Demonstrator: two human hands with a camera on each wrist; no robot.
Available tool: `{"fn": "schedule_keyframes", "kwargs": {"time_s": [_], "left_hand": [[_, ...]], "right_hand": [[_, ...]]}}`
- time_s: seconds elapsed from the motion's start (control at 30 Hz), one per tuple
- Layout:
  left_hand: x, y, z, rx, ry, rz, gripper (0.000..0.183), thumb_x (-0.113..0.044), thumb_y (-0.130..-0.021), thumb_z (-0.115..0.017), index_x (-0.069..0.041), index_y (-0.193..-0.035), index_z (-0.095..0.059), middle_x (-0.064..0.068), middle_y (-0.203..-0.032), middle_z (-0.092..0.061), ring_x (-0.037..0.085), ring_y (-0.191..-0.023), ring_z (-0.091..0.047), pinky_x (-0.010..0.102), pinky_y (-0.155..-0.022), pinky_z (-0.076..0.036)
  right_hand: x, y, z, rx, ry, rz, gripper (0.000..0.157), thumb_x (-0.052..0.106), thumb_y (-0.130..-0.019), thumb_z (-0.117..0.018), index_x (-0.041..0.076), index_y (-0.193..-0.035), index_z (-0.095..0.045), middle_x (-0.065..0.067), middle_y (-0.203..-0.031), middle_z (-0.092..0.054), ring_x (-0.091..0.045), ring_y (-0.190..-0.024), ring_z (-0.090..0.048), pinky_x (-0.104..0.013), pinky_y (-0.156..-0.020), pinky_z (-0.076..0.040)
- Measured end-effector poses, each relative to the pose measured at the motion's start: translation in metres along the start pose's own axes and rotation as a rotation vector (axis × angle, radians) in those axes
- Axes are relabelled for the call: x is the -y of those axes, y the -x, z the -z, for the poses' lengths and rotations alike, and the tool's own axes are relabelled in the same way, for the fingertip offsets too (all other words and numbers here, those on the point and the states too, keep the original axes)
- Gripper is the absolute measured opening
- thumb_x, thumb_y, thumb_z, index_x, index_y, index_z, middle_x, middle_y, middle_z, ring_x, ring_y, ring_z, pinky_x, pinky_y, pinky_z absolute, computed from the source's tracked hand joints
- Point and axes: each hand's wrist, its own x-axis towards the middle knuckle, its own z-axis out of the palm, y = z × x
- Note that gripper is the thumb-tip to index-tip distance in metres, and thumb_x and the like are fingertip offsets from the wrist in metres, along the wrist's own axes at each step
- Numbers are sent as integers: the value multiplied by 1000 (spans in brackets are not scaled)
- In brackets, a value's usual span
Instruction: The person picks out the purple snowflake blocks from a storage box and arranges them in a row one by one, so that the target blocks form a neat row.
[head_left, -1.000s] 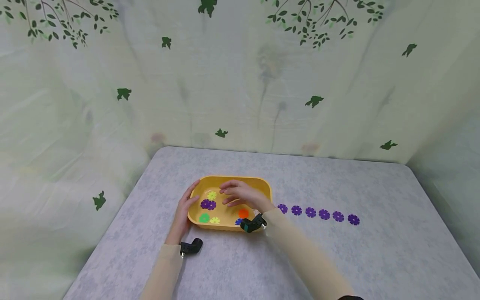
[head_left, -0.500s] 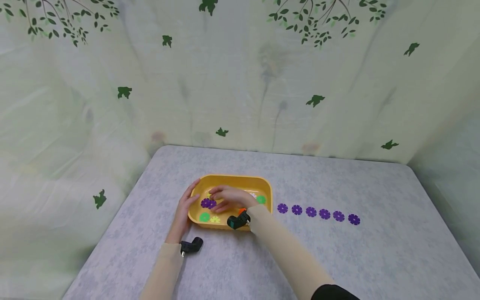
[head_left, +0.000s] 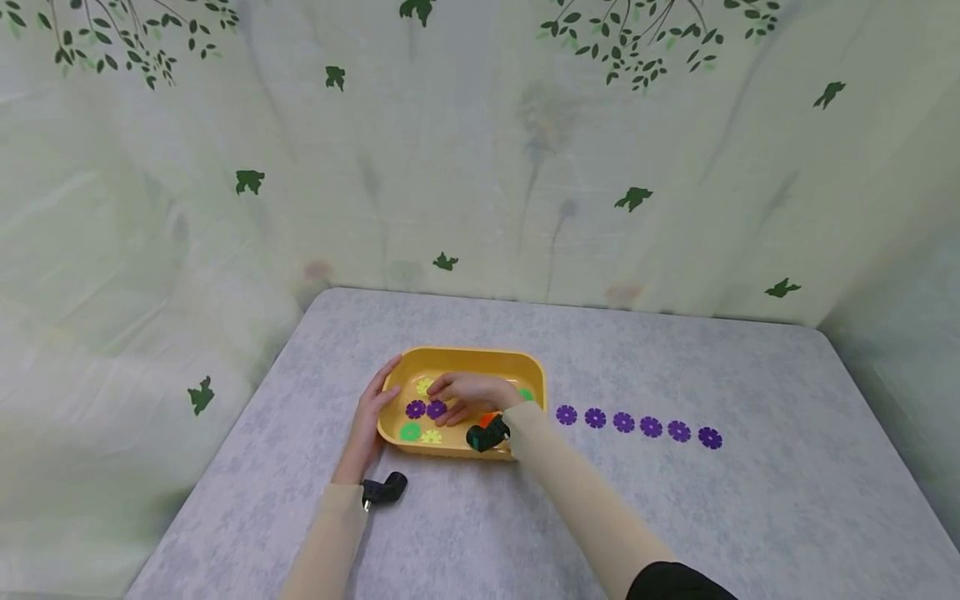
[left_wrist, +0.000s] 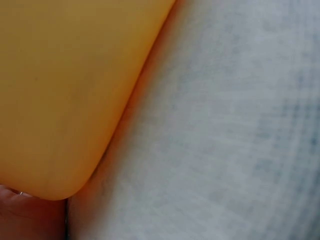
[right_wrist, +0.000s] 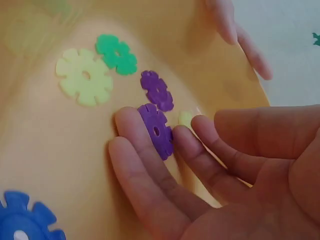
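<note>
A yellow plastic basin (head_left: 465, 362) holds snowflake discs, small notched plastic rounds. At its left end my left hand (head_left: 367, 417) grips the rim, with the thumb over the edge and the fingers along the outside. My right hand (head_left: 476, 395) reaches down into the basin, its fingers spread and lightly bent. Its fingertips touch a purple snowflake disc (right_wrist: 156, 131), one finger on each side, while the thumb stays off it. A second purple disc (head_left: 416, 409) lies just to the left. In the left wrist view the basin's outer wall (left_wrist: 75, 90) fills the upper left.
Inside the basin are also yellow discs (right_wrist: 85, 76), a green disc (right_wrist: 116, 54), a blue disc (right_wrist: 25, 220) and an orange disc (head_left: 489, 418). On the grey table, several purple discs (head_left: 624, 422) form a row to the right. A leaf-patterned cloth (head_left: 480, 167) hangs behind.
My right hand moved left within the basin, then slightly back right. The right-hand purple disc slid right, apart from the other one it overlapped. The left hand has kept its hold.
</note>
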Motion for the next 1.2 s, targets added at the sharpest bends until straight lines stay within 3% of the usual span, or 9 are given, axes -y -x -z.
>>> {"fn": "schedule_keyframes", "kwargs": {"time_s": [0.2, 0.4, 0.73, 0.97, 1.2], "left_hand": [[3, -4, 0, -6, -7, -13, 48, -15, -102, -43, -16, -149, -36, -3, -154, -28, 13, -141, -19, 36, -115, -15], [3, -5, -2, -13, -7, 3, 48, -15, -101, -44, -17, -148, -37, -3, -154, -28, 13, -141, -20, 35, -115, -15], [4, -5, -2, -17, -10, 1, 48, -14, -101, -44, -16, -148, -37, -2, -154, -28, 13, -141, -20, 34, -115, -15], [4, -3, -2, -20, -5, 6, 48, -15, -101, -44, -17, -149, -37, -4, -154, -28, 12, -141, -20, 33, -115, -15], [4, 0, 0, -23, -6, -10, 48, -16, -101, -45, -17, -148, -37, -3, -154, -29, 13, -141, -21, 34, -115, -16]], "right_hand": [[-3, 4, 6, -45, 109, -18, 28, 5, -99, -45, -4, -123, -57, -14, -104, -60, -28, -82, -65, -39, -81, -55], [-3, 4, 6, -74, 171, -21, 26, 3, -96, -46, -4, -115, -63, -13, -97, -65, -25, -79, -66, -35, -74, -57], [-2, 8, 5, -98, 166, 14, 12, -4, -92, -49, -2, -101, -57, -15, -89, -61, -25, -71, -64, -37, -73, -57], [-2, 16, 14, -155, 256, 97, 6, 1, -94, -52, 1, -98, -57, -10, -77, -60, -18, -58, -58, -29, -60, -56], [2, 38, 38, -192, 219, 235, 11, 5, -95, -52, 0, -104, -58, -11, -76, -60, -17, -58, -53, -29, -57, -50]]}}
